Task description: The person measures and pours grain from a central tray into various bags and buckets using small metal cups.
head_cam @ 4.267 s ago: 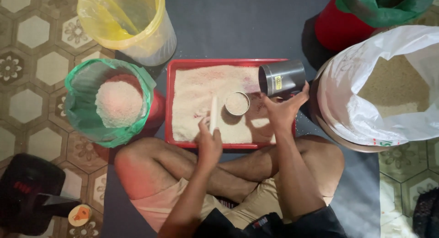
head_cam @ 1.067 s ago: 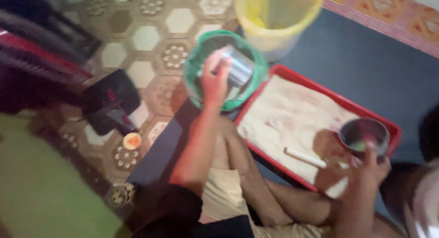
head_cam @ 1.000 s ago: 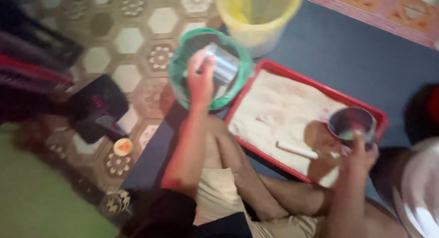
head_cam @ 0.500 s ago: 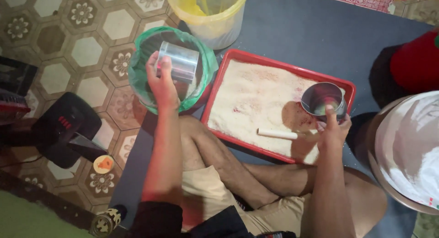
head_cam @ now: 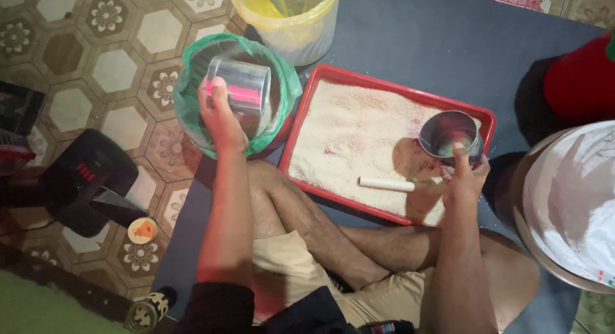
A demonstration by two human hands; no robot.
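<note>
2 cups (head_cam: pixel 238 87) (head_cam: pixel 450 134), 1 tray (head_cam: pixel 306 133), 2 hands (head_cam: pixel 221 119) (head_cam: pixel 464 177)

Stick (head_cam: pixel 386 184) on tray (head_cam: pixel 391 87), left of cup (head_cam: pixel 448 135)

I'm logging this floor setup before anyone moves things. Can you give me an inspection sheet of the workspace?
Surface: dark blue mat over patterned floor tiles.
Job's things: red tray of pale grain with a white stick; clear cup; metal cup.
Clutter: green-lined bucket, yellow-lined bucket, open white sack.
Grippers: left hand holds the clear cup over the green-lined bucket; right hand holds the metal cup over the tray.
Cables: nothing seen.
Surroundings: black device.
</note>
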